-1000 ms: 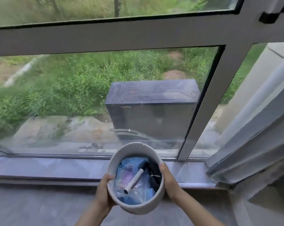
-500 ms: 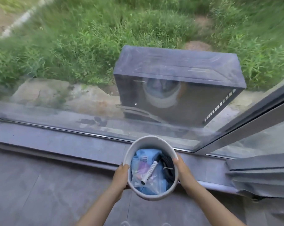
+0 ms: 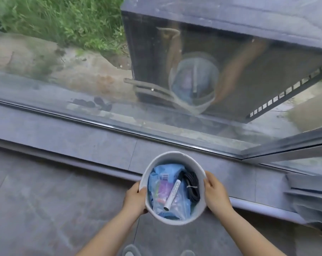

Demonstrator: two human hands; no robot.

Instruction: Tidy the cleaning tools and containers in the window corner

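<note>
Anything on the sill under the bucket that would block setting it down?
Nothing visible: both hands hold the bucket over the sill, which looks bare there. The spot directly beneath is hidden.

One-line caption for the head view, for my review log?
Both hands hold a white bucket of supplies over the grey window sill.

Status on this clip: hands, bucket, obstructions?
Left hand and right hand grip white bucket, above the sill. Marker, cord inside. Nothing blocking.
</note>
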